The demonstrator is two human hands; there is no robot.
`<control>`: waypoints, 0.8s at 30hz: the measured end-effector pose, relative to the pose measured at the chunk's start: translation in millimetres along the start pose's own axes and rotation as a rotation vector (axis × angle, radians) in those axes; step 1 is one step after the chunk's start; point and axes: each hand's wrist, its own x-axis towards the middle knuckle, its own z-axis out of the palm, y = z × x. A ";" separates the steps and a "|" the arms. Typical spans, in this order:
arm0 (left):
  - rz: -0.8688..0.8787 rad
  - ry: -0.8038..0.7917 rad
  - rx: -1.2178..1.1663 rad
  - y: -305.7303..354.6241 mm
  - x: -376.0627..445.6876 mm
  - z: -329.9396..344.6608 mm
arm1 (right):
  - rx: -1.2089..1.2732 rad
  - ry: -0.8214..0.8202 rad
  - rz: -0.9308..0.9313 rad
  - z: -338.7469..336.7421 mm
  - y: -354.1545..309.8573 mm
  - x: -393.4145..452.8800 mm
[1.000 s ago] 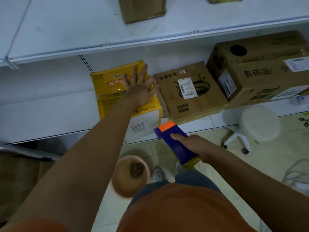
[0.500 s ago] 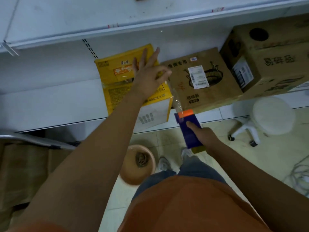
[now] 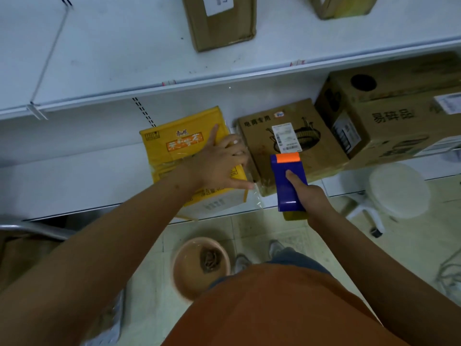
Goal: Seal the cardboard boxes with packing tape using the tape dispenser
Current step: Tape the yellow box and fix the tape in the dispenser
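Observation:
A yellow cardboard box (image 3: 174, 146) stands on the lower white shelf (image 3: 74, 181), with clear tape across its top. My left hand (image 3: 219, 163) lies flat on the box's right part, fingers spread and pressing the tape down. A loose strip of clear tape (image 3: 257, 196) hangs off the box's right front corner. To the right, my right hand (image 3: 309, 196) grips the blue tape dispenser (image 3: 289, 183) with its orange front edge, held over the brown labelled box (image 3: 287, 143) beside the yellow one.
A large brown box (image 3: 399, 116) sits at the right of the lower shelf. Two more boxes, one (image 3: 219, 21) and another (image 3: 341, 6), stand on the upper shelf (image 3: 124, 58). On the tiled floor are a white stool (image 3: 396, 191), a pink basin (image 3: 199, 265) and cables (image 3: 449, 270).
My left hand has come down from a raised, spread pose to press flat on the yellow box. The dispenser has moved up and right, away from that box, over the brown one.

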 end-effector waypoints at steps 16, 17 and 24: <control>-0.112 0.349 -0.226 -25.1 -13.6 21.1 | 0.072 -0.087 0.061 10.8 -4.5 0.6; -0.096 0.364 -0.198 -26.0 -13.8 22.5 | 0.063 -0.090 0.059 12.6 -4.9 -0.6; -0.002 0.285 -0.211 -33.1 -11.8 21.3 | 0.033 -0.142 -0.009 19.9 -9.0 -14.9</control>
